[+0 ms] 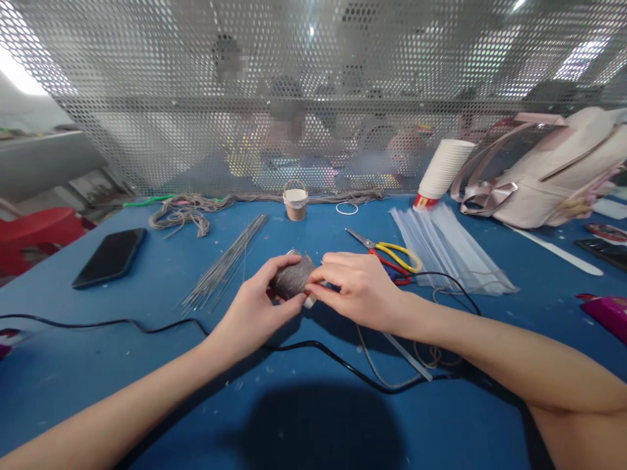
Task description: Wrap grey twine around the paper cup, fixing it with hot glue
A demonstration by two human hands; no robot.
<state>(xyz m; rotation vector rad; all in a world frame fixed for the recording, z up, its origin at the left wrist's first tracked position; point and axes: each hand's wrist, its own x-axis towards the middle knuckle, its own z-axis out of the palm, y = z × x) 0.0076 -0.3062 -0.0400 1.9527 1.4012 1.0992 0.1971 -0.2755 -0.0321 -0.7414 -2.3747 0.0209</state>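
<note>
Over the middle of the blue table, both my hands hold a small cup wrapped in grey cord, lying on its side. My left hand grips it from the left with fingers curled round it. On its right end, my right hand pinches with thumb and fingers pressed together. A thin grey cord trails from under my right hand toward me.
A bundle of thin wires, a black phone, loose grey cord, a small wrapped cup with a handle, yellow-red scissors, clear sticks, stacked paper cups, a pink bag, a black cable. Perforated metal screen behind.
</note>
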